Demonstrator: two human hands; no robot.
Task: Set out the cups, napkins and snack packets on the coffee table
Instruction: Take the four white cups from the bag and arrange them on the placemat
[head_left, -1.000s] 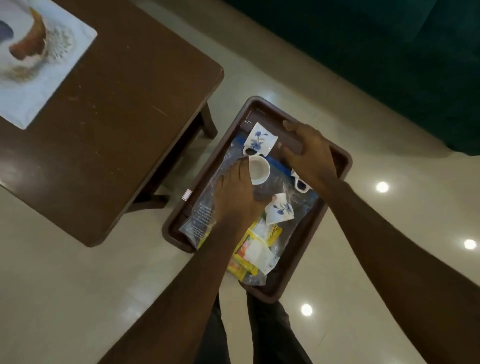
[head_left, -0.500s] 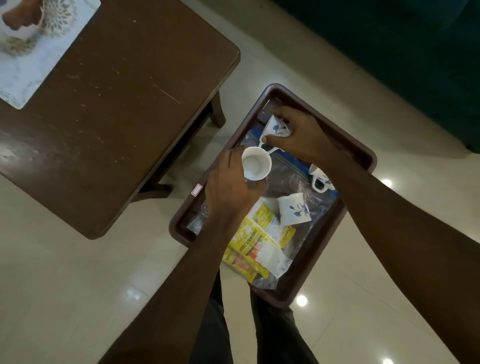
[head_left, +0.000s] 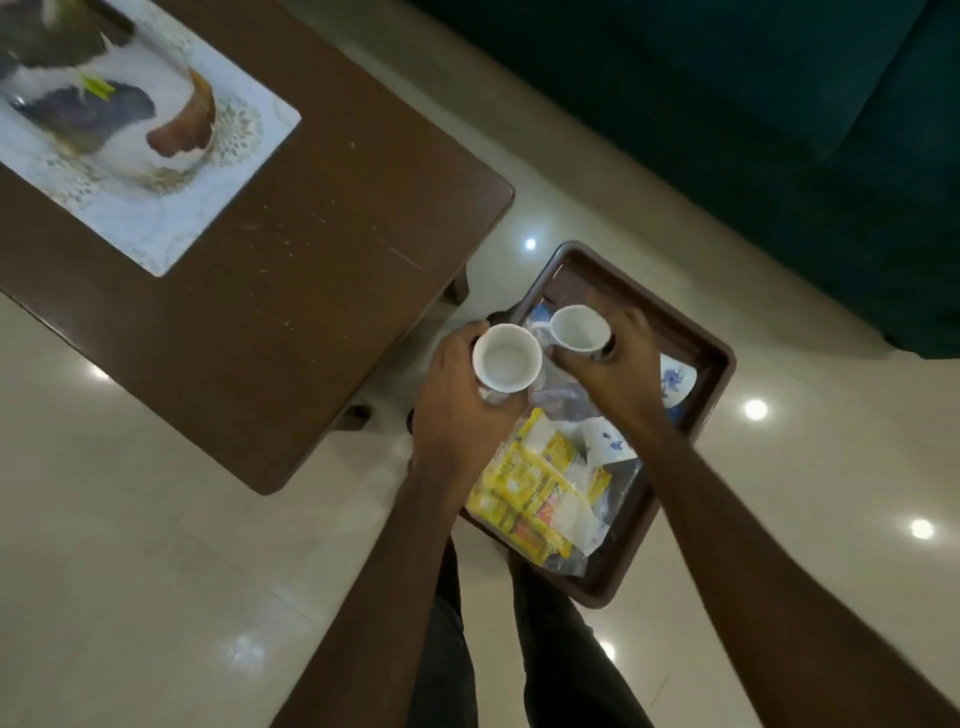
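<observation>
My left hand (head_left: 457, 410) grips a white cup (head_left: 506, 357) upright, above the left edge of the brown tray (head_left: 719, 364) on the floor. My right hand (head_left: 615, 371) holds a second white cup (head_left: 578, 328) upright over the tray's far half. Two more white cups with blue flowers stay in the tray, one near the right rim (head_left: 676, 379) and one lying in the middle (head_left: 608, 441). Yellow snack packets (head_left: 530, 486) and a clear plastic bag (head_left: 561, 405) fill the tray's near half. The dark wooden coffee table (head_left: 322, 249) stands to the left.
A white placemat with a printed picture (head_left: 150, 156) lies on the table's far left part. A dark green sofa (head_left: 753, 130) runs along the top right. The pale tiled floor (head_left: 156, 571) reflects ceiling lights. My legs stand just below the tray.
Both hands have lifted their cups up out of the tray. The right hand has turned its cup upright. The view has swung toward the table.
</observation>
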